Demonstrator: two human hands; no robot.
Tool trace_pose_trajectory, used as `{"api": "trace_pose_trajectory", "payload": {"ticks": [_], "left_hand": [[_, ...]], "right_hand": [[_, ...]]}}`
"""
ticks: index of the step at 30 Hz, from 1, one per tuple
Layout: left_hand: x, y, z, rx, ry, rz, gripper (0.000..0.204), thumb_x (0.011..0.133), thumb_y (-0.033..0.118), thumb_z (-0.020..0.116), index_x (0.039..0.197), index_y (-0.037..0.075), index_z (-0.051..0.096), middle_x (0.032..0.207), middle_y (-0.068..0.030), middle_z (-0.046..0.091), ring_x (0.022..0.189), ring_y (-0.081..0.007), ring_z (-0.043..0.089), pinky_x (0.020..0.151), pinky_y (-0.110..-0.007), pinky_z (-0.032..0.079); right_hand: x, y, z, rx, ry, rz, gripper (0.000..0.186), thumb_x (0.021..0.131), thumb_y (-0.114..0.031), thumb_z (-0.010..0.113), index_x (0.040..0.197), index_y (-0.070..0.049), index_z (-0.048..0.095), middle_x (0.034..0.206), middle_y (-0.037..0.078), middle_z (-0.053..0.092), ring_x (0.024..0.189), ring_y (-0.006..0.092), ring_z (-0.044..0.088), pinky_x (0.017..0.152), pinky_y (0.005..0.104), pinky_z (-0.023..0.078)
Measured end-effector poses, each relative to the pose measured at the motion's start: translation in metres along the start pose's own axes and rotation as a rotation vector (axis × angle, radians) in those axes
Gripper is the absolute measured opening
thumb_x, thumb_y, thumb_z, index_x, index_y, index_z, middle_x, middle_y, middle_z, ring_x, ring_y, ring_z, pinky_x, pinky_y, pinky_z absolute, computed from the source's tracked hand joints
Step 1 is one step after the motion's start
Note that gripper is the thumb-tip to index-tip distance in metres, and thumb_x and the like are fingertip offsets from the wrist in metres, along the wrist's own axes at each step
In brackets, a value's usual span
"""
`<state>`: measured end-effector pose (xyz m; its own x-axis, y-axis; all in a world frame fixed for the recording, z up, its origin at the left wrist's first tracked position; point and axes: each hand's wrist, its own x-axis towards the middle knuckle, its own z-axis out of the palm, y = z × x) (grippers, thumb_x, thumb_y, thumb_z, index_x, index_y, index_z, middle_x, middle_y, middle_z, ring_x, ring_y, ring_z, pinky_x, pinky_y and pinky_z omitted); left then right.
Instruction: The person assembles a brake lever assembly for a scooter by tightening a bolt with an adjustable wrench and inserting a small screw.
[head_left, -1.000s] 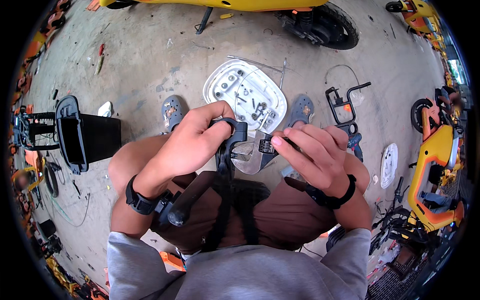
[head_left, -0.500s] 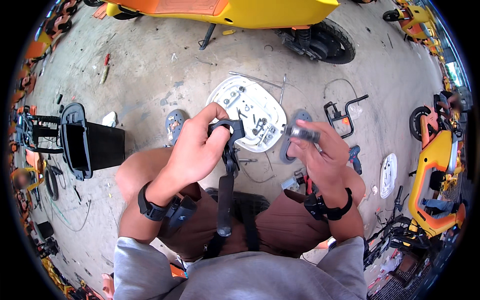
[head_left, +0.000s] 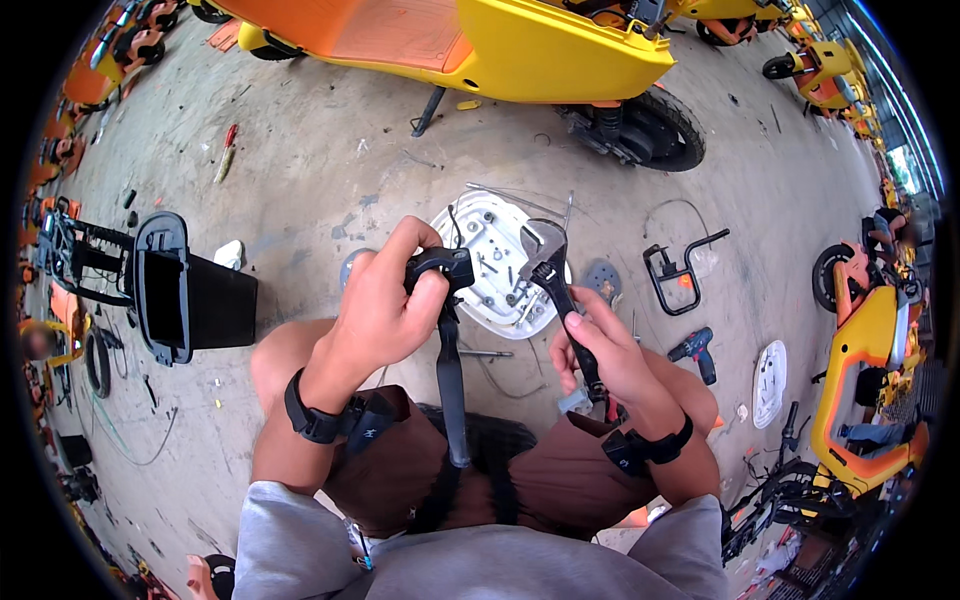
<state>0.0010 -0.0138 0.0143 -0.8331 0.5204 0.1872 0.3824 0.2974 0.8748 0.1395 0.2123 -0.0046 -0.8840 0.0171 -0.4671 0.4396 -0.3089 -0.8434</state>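
My left hand (head_left: 390, 310) grips a black brake lever assembly (head_left: 448, 272) by its clamp end, with its dark handle hanging down toward my lap. My right hand (head_left: 600, 345) is closed around the handle of an adjustable wrench (head_left: 545, 255), whose metal head points up, just right of the clamp and apart from it. Behind both, a white plastic tray (head_left: 537, 320) lies on the floor between my sandalled feet, holding several bolts, nuts and washers.
A yellow and orange scooter (head_left: 545, 55) stands ahead. A black open box (head_left: 215, 300) is at left; a black tubular frame (head_left: 688, 307), cordless drill (head_left: 700, 355) and white cover (head_left: 770, 385) are at right. A person (head_left: 890, 235) is by scooters at far right.
The wrench has moved away from the clamp and turned head-up, with my right hand now lower on its handle. The lever handle hangs more vertically. The view has tilted up toward the scooter.
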Motion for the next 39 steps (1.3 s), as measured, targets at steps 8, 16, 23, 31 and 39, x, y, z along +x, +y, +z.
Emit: {"api": "trace_pose_trajectory", "payload": {"ticks": [8, 16, 23, 31, 39], "left_hand": [[-0.002, -0.004, -0.012, 0.0, 0.037, -0.033, 0.016, 0.08, 0.007, 0.051, 0.094, 0.001, 0.053, 0.052, -0.0136, 0.05, 0.044, -0.0278, 0.053, 0.049, -0.036, 0.044], [-0.004, -0.006, -0.008, -0.003, -0.006, 0.023, 0.015, 0.078, 0.005, 0.05, 0.092, 0.0, 0.053, 0.053, -0.013, 0.049, 0.043, -0.0231, 0.049, 0.048, -0.034, 0.043], [-0.004, -0.007, -0.006, 0.043, -0.005, 0.102, 0.016, 0.076, 0.005, 0.051, 0.091, 0.0, 0.055, 0.053, -0.0132, 0.049, 0.042, -0.0253, 0.05, 0.047, -0.034, 0.043], [-0.006, -0.01, -0.002, 0.161, -0.041, 0.19, 0.017, 0.072, 0.005, 0.055, 0.089, 0.0, 0.056, 0.051, -0.0153, 0.048, 0.043, -0.0331, 0.051, 0.046, -0.038, 0.042], [-0.007, -0.013, 0.001, 0.271, -0.065, 0.365, 0.019, 0.067, 0.004, 0.058, 0.086, 0.001, 0.057, 0.049, -0.0135, 0.047, 0.043, -0.0338, 0.051, 0.046, -0.039, 0.042]], "right_hand": [[-0.001, 0.014, -0.004, -0.624, 0.071, -0.191, 0.027, 0.1, -0.022, 0.055, 0.108, 0.0, 0.068, 0.058, 0.0, 0.056, 0.049, 0.0072, 0.047, 0.051, 0.0243, 0.038], [-0.005, -0.011, -0.003, -0.794, -0.037, -0.424, 0.021, 0.09, -0.016, 0.065, 0.107, -0.005, 0.073, 0.057, 0.01, 0.059, 0.045, 0.0141, 0.053, 0.05, 0.0252, 0.039], [-0.006, -0.016, -0.003, -0.843, -0.02, -0.445, 0.021, 0.09, -0.019, 0.066, 0.107, -0.008, 0.073, 0.059, 0.011, 0.061, 0.045, 0.0168, 0.055, 0.051, 0.0263, 0.04], [-0.007, -0.02, -0.006, -0.915, -0.078, -0.341, 0.025, 0.091, -0.026, 0.065, 0.109, -0.011, 0.073, 0.06, 0.008, 0.063, 0.049, 0.0164, 0.057, 0.051, 0.0282, 0.039], [-0.004, -0.021, -0.018, -0.69, -0.252, -0.081, 0.028, 0.094, -0.023, 0.062, 0.116, -0.009, 0.07, 0.064, 0.004, 0.063, 0.053, 0.006, 0.048, 0.051, 0.0259, 0.038]]}}
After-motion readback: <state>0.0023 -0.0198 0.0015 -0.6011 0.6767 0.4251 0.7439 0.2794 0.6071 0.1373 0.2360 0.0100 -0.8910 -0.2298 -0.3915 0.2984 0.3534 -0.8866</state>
